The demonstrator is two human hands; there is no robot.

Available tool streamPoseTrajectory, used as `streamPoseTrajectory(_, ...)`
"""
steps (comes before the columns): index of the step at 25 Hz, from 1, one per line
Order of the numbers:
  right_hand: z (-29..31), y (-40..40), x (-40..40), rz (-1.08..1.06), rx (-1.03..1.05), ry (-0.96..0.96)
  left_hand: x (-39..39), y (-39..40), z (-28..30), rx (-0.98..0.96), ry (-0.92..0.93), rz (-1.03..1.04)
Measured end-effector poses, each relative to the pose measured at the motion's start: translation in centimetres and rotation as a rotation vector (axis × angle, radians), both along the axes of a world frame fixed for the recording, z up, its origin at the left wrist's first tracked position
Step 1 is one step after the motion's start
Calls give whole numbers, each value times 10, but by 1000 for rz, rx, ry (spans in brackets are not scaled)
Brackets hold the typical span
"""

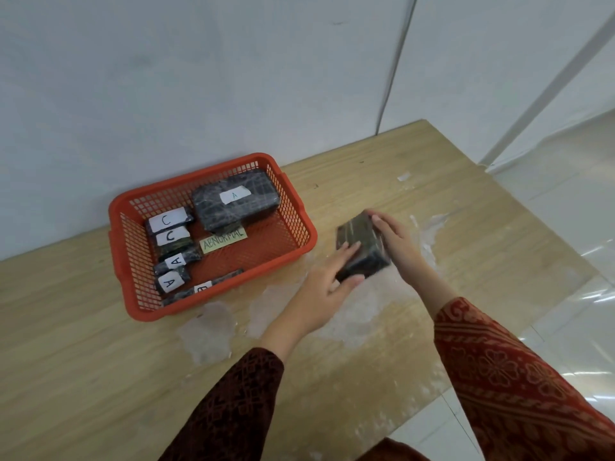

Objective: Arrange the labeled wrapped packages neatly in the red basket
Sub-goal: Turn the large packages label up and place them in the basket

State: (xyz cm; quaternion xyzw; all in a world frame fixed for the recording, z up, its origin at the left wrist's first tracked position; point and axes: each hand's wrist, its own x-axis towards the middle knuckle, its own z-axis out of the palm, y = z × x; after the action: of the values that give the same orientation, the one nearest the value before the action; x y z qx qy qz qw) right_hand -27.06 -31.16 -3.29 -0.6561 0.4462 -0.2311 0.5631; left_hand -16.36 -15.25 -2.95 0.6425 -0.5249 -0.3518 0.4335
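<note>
A red basket [299, 224] sits on the wooden table at the left. Inside it lie a large dark wrapped package labelled A [236, 201], two small packages labelled C [168, 221] [173, 239], two small ones labelled A [176, 261] [171, 281], a flat one labelled B [203, 287] along the near wall, and a green card reading ABNORMAL [223, 241]. Right of the basket, a dark wrapped package [361, 249] is gripped between both hands: my left hand [327, 281] on its near side, my right hand [394, 241] on its far side. No label shows on it.
The wooden table [100, 361] carries whitish smears around the hands. A grey wall stands behind the basket. The table's right edge [519, 207] drops to a glossy floor with clear plastic sheeting [582, 244].
</note>
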Motion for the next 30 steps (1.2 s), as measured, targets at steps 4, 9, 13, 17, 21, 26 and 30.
streamPoseTrajectory(4, 39, -3, 19, 160, -259, -8, 44, 13, 45, -127, 519, 123)
streamPoseTrajectory(9, 50, 5, 74, 219, -192, -61, 91, 47, 44, -199, 1004, 375)
streamPoseTrajectory(13, 41, 28, 102, 334, -254, 14, 107, 70, 33, -166, 909, 710)
streamPoseTrajectory(17, 38, 54, 111, 630, -76, 65, 125, 79, 30, -203, 888, 1043)
streamPoseTrajectory(21, 28, 76, 121, 780, -83, 173, 133, 70, 35, -193, 669, 1038)
streamPoseTrajectory(26, 41, 74, 138, 709, 103, 14, 138, 69, 39, -84, 582, 734)
streamPoseTrajectory(30, 52, 52, 151, 527, 182, -104, 145, 69, 37, 90, 424, 590)
